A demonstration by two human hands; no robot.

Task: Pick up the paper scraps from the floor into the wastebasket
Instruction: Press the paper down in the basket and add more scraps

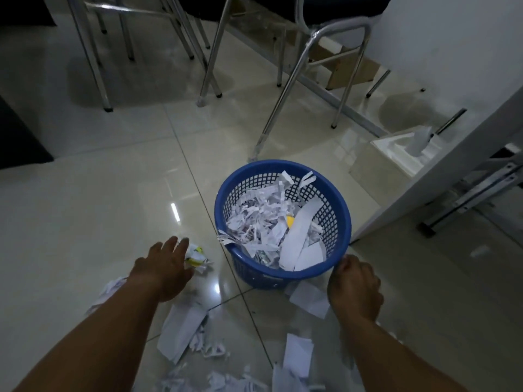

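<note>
- My left hand (165, 267) is spread flat with straight fingers and holds nothing; its tips reach the crumpled scrap (198, 257) on the floor (85, 207).
- My right hand (353, 281) is curled at the near rim of the wastebasket (283, 164), apparently gripping it.
- More paper scraps (181, 332) lie by my arms, with one sheet (308, 301) at the basket's foot.
- Risk: the basket looks light, so a tug at the rim could tip it and spill the shreds (254, 222).
- Risk: on glossy tile, flat sheets may slide instead of lifting, and loose strips may fall from a handful.
</note>
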